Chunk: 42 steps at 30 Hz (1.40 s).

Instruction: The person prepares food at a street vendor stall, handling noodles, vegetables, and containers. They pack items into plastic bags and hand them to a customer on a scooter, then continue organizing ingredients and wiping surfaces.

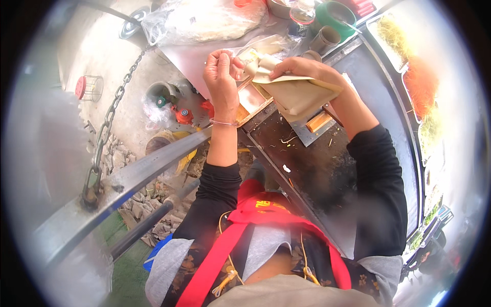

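My right hand (289, 69) grips a tan paper bag (303, 98) by its upper edge, thumb on top. The bag hangs at a slant over the corner of a dark flat griddle (307, 165). Close to the bag's rolled end is my left hand (222, 69), with its fingers curled and the thumb bent in. Whether anything thin sits between those fingers is unclear. Below both hands lies a shallow wooden-framed box (255, 98). A metal scraper with a wooden handle (319, 122) rests on the griddle, partly under the bag.
A steel bar (165, 155) with a chain (115, 103) crosses my left side. Beyond stand a large clear plastic bag (207, 23), a green tub (335, 17) and a brown cup (325, 40). Trays of shredded food (422, 84) line the right. An orange gas regulator (184, 116) sits low left.
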{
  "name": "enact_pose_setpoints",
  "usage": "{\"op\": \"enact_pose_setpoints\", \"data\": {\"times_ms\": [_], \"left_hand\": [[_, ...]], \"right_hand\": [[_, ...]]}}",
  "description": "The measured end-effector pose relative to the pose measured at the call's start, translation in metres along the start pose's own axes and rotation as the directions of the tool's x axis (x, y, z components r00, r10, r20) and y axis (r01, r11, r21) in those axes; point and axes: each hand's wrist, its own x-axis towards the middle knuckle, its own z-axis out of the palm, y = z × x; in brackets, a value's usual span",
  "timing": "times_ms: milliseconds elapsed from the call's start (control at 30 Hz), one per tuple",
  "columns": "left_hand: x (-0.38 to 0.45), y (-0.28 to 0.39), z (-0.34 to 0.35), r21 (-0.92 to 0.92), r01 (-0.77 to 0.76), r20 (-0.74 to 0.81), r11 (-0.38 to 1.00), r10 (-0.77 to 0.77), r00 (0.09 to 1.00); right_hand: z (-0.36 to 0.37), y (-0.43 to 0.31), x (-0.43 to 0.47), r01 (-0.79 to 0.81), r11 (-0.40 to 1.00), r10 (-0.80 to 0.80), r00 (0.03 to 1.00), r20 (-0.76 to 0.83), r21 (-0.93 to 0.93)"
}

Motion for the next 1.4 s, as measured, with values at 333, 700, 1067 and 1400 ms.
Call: {"op": "enact_pose_setpoints", "data": {"times_ms": [333, 700, 1067, 1400], "left_hand": [[-0.025, -0.001, 0.004, 0.074, 0.054, 0.17, 0.996, -0.066, 0.983], [-0.01, 0.013, -0.003, 0.033, 0.007, -0.028, 0.999, -0.006, 1.0], [-0.001, 0.022, 0.033, 0.128, -0.092, -0.15, 0.988, 0.111, 0.982], [-0.087, 0.065, 0.105, 0.408, -0.477, 0.244, 0.778, 0.411, 0.878]], "right_hand": [[0.071, 0.119, 0.112, 0.032, 0.048, 0.942, 0.332, -0.056, 0.998], [0.056, 0.022, 0.088, -0.8, 0.54, 0.174, 0.409, -0.896, -0.261], [0.0, 0.088, 0.113, -0.615, 0.789, 0.433, 0.546, -0.718, 0.008], [-0.005, -0.21, -0.121, 0.306, 0.932, 0.13, 0.213, -0.968, 0.193]]}}
